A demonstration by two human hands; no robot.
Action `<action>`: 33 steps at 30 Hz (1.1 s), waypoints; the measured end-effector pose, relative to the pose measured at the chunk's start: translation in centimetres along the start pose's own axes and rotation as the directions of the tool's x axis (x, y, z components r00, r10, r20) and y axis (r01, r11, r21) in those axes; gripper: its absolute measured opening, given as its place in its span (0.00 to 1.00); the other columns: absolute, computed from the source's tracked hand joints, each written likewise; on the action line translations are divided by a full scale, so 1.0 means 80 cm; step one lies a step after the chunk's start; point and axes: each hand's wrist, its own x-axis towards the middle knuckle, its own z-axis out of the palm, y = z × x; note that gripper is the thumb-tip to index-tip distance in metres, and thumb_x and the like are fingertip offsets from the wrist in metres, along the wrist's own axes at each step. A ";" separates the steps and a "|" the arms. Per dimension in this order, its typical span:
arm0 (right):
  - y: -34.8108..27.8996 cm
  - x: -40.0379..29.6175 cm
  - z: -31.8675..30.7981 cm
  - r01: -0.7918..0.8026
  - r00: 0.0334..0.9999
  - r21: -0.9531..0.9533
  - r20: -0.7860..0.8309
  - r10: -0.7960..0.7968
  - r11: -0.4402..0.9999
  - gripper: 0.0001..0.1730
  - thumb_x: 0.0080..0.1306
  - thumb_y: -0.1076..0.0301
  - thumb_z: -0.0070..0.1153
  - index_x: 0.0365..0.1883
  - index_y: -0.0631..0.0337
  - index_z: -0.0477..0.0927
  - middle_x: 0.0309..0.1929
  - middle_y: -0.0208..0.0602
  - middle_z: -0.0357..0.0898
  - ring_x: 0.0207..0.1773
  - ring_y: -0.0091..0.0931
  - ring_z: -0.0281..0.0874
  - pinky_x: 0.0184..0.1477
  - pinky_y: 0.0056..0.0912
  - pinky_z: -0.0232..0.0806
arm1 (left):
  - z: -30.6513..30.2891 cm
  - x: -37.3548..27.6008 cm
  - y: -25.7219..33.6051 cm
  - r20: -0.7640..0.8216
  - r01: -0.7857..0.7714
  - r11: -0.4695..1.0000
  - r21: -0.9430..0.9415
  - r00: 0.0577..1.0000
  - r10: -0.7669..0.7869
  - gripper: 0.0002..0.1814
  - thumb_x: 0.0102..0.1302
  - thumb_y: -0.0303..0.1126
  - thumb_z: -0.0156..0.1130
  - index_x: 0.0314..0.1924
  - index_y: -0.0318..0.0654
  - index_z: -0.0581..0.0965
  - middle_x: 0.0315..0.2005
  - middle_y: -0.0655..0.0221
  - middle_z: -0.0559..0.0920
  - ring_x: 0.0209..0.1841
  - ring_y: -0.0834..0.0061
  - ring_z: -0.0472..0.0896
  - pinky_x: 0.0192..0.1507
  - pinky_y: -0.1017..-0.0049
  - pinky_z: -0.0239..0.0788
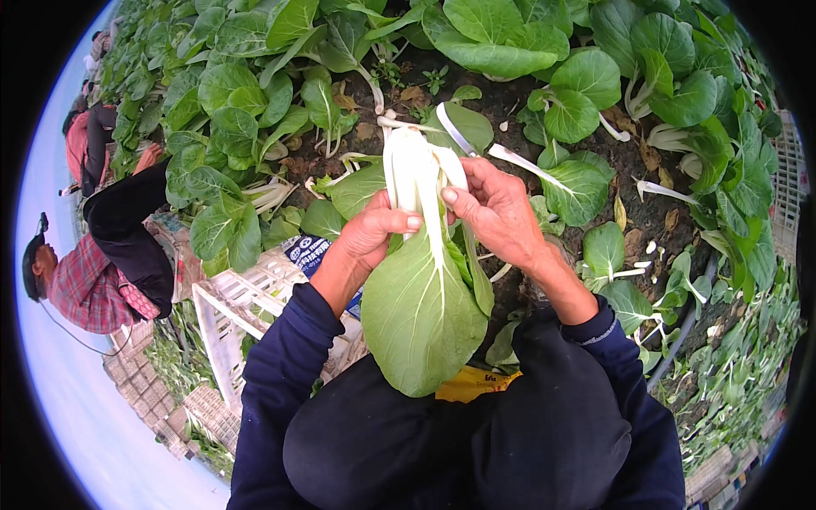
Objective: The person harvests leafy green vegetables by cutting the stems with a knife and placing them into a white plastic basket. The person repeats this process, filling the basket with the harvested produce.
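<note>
A head of bok choy [421, 306] is held between my two hands, its white stem base pointing away from me and its broad green leaves hanging towards my knees. My left hand [373, 236] grips the stalks from the left, thumb on top. On the right side, my right hand [500, 207] pinches an outer stalk between thumb and fingers. A curved metal blade [454, 129] sticks out beyond my right hand; its handle is hidden, seemingly within that hand. Loose leaves with white stalks lie on the soil nearby, one of them [574, 191] right of my right hand.
Bok choy plants [236, 146] grow ahead and to both sides. A white plastic crate [223, 312] stands at my left, beside a blue printed package [306, 252]. A person in a plaid shirt [95, 287] sits farther left. A dark hose [685, 325] runs along the right.
</note>
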 end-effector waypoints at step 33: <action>-0.003 0.003 -0.046 0.105 0.956 0.007 -0.275 -0.099 0.994 0.16 0.75 0.63 0.56 0.52 0.66 0.82 0.29 0.20 0.73 0.31 0.12 0.63 0.32 0.19 0.60 | -0.014 -0.006 -0.005 0.100 0.135 0.991 0.025 0.986 -0.137 0.31 0.49 0.26 0.69 0.57 0.31 0.76 0.41 0.62 0.85 0.40 0.70 0.85 0.49 0.68 0.80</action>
